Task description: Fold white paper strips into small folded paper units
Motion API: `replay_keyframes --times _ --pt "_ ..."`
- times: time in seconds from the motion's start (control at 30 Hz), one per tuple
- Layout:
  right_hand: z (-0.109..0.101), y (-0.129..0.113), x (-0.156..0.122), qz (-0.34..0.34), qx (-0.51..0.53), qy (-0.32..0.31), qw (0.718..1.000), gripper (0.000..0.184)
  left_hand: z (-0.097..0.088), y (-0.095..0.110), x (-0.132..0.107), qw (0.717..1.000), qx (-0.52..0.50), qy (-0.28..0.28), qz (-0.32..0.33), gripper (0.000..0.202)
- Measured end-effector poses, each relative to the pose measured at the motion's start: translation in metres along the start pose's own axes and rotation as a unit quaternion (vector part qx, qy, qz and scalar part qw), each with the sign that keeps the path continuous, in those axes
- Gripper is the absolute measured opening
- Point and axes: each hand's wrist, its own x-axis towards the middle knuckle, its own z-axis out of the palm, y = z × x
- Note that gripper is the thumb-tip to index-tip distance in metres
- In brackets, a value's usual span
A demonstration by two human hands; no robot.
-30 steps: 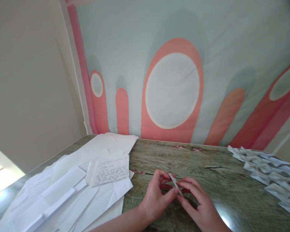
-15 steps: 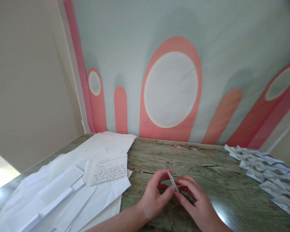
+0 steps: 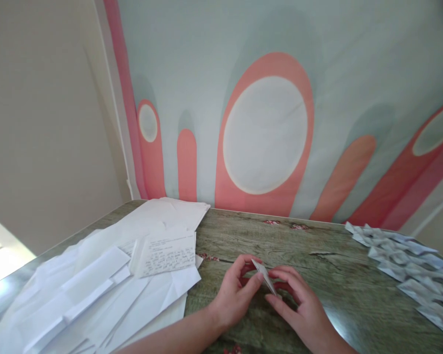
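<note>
A small folded piece of paper (image 3: 265,277) is held above the table, tilted, with its upper tip pointing left. My left hand (image 3: 236,287) pinches it between thumb and fingers on its left side. From the right, my right hand (image 3: 299,302) closes thumb and fingers about its lower right end. Some of the fingertips are hidden behind the paper.
White paper sheets (image 3: 162,297) cover the table's left side, some folded into strips. A sheet with handwriting (image 3: 170,254) lies on top. Several folded paper pieces (image 3: 413,273) stand in overlapping rows along the right edge. A printed wall covering (image 3: 192,64) rises behind the wood-patterned table (image 3: 243,231).
The folded paper has turned in my hands and shows more of its broad face. My right thumb has shifted slightly off its edge. The view has moved a little.
</note>
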Motion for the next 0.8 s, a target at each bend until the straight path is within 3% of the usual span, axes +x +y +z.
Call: replay_keyframes --times 0.23,0.43,0.57,0.8 --pt "0.000 -0.001 0.001 0.017 0.013 0.005 1.000 0.025 -0.003 -0.002 0.006 0.999 -0.012 0.036 0.001 0.024" --pt "-0.002 0.008 0.001 0.040 -0.068 0.052 0.996 0.033 -0.005 -0.003 0.009 0.996 -0.014 0.086 0.005 0.027" --pt "-0.002 0.006 0.001 0.069 -0.101 0.057 0.991 0.025 -0.008 -0.004 0.013 0.993 -0.022 0.119 0.006 0.026" --pt "-0.005 0.003 0.001 -0.009 -0.114 0.045 0.992 0.024 -0.007 -0.005 0.012 0.994 -0.019 0.112 0.000 0.028"
